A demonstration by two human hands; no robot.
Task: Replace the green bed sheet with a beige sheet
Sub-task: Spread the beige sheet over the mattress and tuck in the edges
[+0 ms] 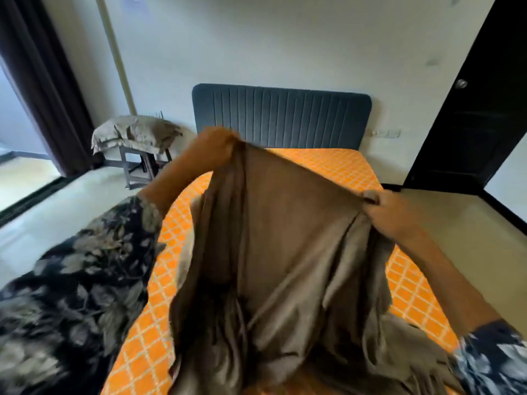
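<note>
I hold a beige sheet (285, 238) up in front of me over the bed. My left hand (214, 146) grips its upper edge, raised high toward the headboard. My right hand (390, 212) grips the same edge lower down on the right, so the stretched edge slopes down to the right. The rest of the sheet hangs in bunched folds down to the mattress (336, 163), which is bare, orange with a white diamond pattern. No green sheet is in view.
A dark blue padded headboard (282, 115) stands against the white wall. Beige pillows (134, 134) are piled on a small metal stool at the left. Dark curtains (42, 81) hang at the far left, a black door (470, 109) at the right. Pale floor lies on both sides.
</note>
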